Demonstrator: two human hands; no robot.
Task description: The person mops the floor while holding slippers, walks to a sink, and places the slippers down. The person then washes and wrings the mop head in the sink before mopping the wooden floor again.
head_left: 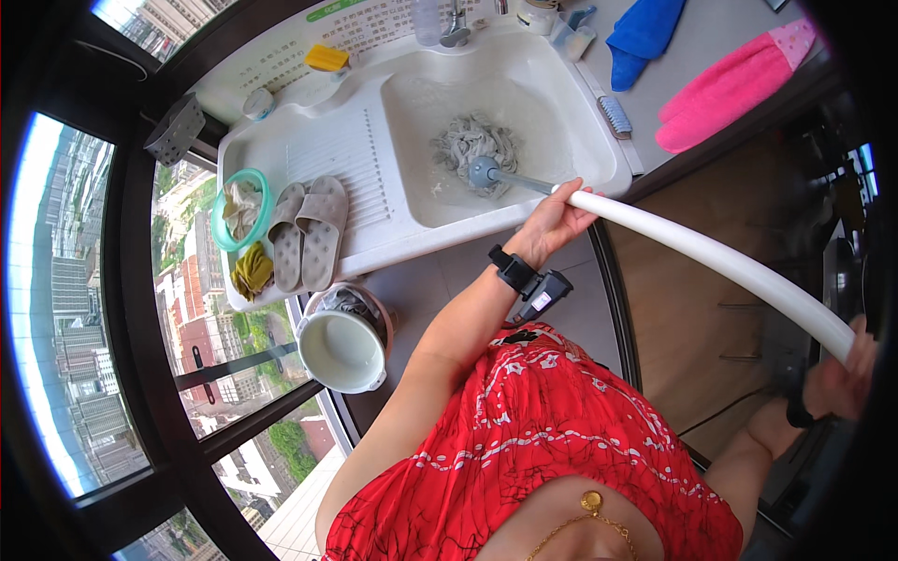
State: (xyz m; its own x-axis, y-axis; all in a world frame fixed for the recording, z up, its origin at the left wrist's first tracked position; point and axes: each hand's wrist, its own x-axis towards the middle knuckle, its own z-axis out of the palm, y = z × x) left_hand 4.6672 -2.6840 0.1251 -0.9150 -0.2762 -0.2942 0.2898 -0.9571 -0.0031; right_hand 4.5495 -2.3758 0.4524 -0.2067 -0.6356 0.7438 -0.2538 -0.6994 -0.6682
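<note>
A mop slants from the sink up to the right, its long white handle ending in a grey shaft and a round grey joint. The wet grey strands of the mop head lie bunched on the bottom of the white sink. Low on the handle, near the sink's front rim, my left hand grips it where white meets grey. My right hand, somewhat blurred at the far right, is closed round the handle's upper end.
Grey slippers, a green basin and an olive cloth sit on the ribbed drainboard. A white bucket stands below. Right of the sink lie a brush, a blue cloth and pink gloves. A faucet rises behind.
</note>
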